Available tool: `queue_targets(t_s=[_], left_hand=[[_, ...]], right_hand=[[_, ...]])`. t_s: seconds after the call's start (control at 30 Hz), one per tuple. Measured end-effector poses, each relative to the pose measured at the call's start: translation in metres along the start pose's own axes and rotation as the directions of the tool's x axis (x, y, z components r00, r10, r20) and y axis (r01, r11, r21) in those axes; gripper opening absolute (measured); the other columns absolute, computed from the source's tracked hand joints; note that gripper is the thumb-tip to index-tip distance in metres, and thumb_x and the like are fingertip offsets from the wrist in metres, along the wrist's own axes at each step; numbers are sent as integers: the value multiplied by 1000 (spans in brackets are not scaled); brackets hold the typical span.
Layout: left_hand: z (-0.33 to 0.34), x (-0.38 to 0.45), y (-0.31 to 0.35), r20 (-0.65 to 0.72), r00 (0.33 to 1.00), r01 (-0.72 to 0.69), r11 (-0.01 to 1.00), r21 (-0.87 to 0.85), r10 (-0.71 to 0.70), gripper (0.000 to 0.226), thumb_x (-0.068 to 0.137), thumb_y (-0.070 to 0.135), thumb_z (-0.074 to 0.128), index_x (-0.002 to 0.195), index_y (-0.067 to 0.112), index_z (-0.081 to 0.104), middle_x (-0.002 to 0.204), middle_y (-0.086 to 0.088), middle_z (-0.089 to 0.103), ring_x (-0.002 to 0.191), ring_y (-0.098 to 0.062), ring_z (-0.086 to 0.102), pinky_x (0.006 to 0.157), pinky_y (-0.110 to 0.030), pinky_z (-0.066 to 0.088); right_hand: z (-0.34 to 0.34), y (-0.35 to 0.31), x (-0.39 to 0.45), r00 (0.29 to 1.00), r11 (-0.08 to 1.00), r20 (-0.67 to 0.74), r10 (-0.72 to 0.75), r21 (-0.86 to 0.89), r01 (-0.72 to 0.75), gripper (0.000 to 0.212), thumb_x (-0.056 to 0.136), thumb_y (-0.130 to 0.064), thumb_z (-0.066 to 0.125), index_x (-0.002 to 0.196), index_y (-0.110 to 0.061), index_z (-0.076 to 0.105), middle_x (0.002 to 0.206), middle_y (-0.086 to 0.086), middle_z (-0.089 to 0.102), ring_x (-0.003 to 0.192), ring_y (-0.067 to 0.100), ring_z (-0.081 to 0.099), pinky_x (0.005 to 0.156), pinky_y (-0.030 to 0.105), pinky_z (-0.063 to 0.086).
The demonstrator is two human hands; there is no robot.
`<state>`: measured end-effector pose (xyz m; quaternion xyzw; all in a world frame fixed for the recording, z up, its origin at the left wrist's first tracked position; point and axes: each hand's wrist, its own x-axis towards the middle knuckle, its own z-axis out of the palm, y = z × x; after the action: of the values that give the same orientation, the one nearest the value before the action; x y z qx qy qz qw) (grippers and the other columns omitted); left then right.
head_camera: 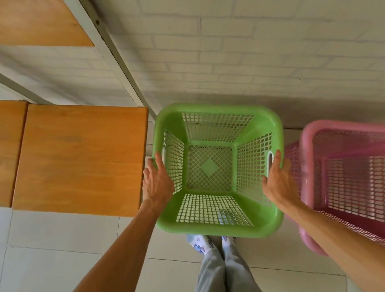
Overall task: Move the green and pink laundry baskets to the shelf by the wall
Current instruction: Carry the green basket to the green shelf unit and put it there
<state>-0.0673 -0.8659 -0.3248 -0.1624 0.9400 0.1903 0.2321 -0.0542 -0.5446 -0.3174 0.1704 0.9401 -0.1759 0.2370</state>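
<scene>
A green mesh laundry basket (224, 229) is held in front of me above the floor, empty inside. My left hand (156, 182) grips its left rim at the handle slot. My right hand (277, 178) grips its right rim beside the other handle slot. A pink mesh laundry basket (368, 186) stands on the floor directly to the right, close against the green one and partly cut off by the frame edge. The wooden shelf (80, 158) with grey metal posts lies to the left against the brick wall.
A white brick wall (246, 40) runs behind the baskets. An upper wooden shelf board (13, 22) sits higher at top left. A grey shelf post (122, 64) stands just left of the green basket. My feet in socks (211, 242) are below the basket on a tiled floor.
</scene>
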Motion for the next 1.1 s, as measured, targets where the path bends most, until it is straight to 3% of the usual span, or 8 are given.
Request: queue_targets(t_s=[0.17,0.37,0.53,0.7,0.77,0.87,0.97,1.1], left_hand=[[11,14,-4,-45,999,6,998,-63,-9,94,86,-8,48,159,22,-2,145,-30,31,118,-46,50,94,-51,50],[1,20,-11,-38,999,-13,996,-88,10,95,91,-7,47,160,33,-4,110,-20,47,69,-23,51,60,-41,57],[-41,-16,10,-53,998,-35,993,-112,30,91,91,0,51,160,33,2,105,-14,48,63,-20,50,49,-36,53],[-133,-104,38,-173,984,-84,960,-266,38,91,84,4,60,159,27,15,97,-9,50,65,-20,53,45,-27,43],[-176,-143,45,-235,972,-91,938,-335,10,88,84,8,62,158,29,19,102,-8,54,73,-23,57,51,-34,52],[-240,-204,53,-259,965,-71,897,-437,-50,86,83,15,64,156,32,23,117,-6,58,88,-26,62,68,-48,59],[-289,-259,51,-295,949,-58,857,-512,-112,84,83,19,64,155,37,25,125,-8,60,91,-28,66,70,-50,61],[-326,-313,27,-428,878,-70,824,-562,-217,82,82,10,68,155,27,34,121,-9,65,66,3,63,51,-9,50]], right_hand=[[10,5,6,998,997,-3,66,29,-66,106,83,1,72,160,-17,1,129,33,45,53,0,30,40,10,20],[7,20,17,998,996,9,58,62,-59,115,84,5,70,159,-31,-10,129,33,45,55,14,45,38,12,26],[-38,20,5,996,999,-82,42,25,-40,103,86,-1,66,158,-34,-1,122,28,53,52,17,51,40,28,42],[-154,3,-55,991,994,-125,-35,101,47,90,95,-11,61,158,-40,3,113,16,53,50,7,46,30,11,27],[-210,-7,-81,984,976,-131,-122,167,143,83,97,-14,60,159,-38,10,117,17,57,64,10,56,40,12,40],[-285,-24,-121,955,928,-155,-253,240,285,79,96,-15,62,160,-30,18,134,17,57,96,24,66,74,39,61],[-338,-50,-155,937,894,-135,-322,284,348,82,95,-14,62,159,-39,17,134,18,54,87,28,68,67,45,63],[-375,-103,-181,899,867,-160,-407,241,435,82,87,-16,64,158,-37,27,134,15,59,103,30,65,89,34,55]])
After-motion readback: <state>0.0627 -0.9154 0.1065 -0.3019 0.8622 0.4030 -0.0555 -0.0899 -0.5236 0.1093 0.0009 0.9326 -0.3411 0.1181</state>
